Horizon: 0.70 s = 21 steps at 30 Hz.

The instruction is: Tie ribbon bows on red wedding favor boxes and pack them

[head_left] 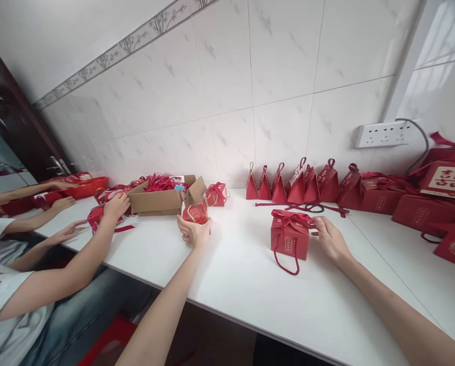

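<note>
A small red gift box with a rope handle (197,214) is in my left hand (195,231), its fingers wrapped round the lower part. In front of me on the white table stands another red gift box (289,241), tied on top with a red ribbon bow (291,217). Its twisted red cord handle hangs down the front. At that box's right side, my right hand (329,238) pinches the end of the bow's ribbon between thumb and fingers.
Several red triangular boxes (280,187) line the wall, with loose ribbons (299,206) before them. Larger red boxes (418,216) pile up at right. On the left stand a cardboard carton (151,203) of ribbons and a small red box (216,195). Co-workers' hands (118,206) work farther left.
</note>
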Motion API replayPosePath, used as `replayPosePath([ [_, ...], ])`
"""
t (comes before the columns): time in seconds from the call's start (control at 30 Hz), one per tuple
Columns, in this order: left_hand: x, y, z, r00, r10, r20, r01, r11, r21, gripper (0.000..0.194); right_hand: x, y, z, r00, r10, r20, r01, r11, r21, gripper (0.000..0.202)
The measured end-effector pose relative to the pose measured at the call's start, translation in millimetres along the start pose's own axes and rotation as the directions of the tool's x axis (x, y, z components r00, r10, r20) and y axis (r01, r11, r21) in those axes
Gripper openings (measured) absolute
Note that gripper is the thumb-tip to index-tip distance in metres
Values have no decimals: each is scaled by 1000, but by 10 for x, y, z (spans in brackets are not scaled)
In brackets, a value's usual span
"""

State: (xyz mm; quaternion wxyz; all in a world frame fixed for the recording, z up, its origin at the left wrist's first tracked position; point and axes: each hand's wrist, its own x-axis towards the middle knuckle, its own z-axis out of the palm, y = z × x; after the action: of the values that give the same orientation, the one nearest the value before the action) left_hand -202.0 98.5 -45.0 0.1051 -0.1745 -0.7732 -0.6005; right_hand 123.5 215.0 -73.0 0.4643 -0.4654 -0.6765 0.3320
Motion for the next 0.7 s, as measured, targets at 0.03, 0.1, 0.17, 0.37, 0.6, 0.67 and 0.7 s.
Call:
replayPosePath([
  [0.03, 7, 9, 2, 1000, -14, 10, 15, 999, -33, 108, 10, 17, -4, 1000, -8, -12, 8, 1000, 6, 48],
  [0.1, 16, 76, 28, 999, -20, 48, 25, 993, -115, 104, 32, 50, -10, 1000, -9, -26, 10, 1000, 24, 48],
  [0.17, -8, 210, 101, 994, 21, 105, 4, 973, -230, 99, 50, 69, -15, 999, 23, -33, -21, 998, 62, 50],
  [0.37, -366, 687, 469, 953, 220, 211, -52, 799, -599, 60, -30, -15, -2, 990, -113, 81, 89, 963, 256, 74],
  [0.6, -680, 668, 504, 812, 350, 467, 233, 540, -809, 61, -195, -157, 97, 907, -272, 320, 239, 961, 140, 99],
  [0.67, -720, 674, 450, 779, 363, 512, 269, 544, -795, 64, -170, -136, 116, 917, -245, 314, 244, 969, 44, 99],
  [0.7, -741, 692, 421, 765, 356, 537, 292, 551, -782, 65, -147, -113, 122, 927, -237, 291, 247, 969, 4, 97],
])
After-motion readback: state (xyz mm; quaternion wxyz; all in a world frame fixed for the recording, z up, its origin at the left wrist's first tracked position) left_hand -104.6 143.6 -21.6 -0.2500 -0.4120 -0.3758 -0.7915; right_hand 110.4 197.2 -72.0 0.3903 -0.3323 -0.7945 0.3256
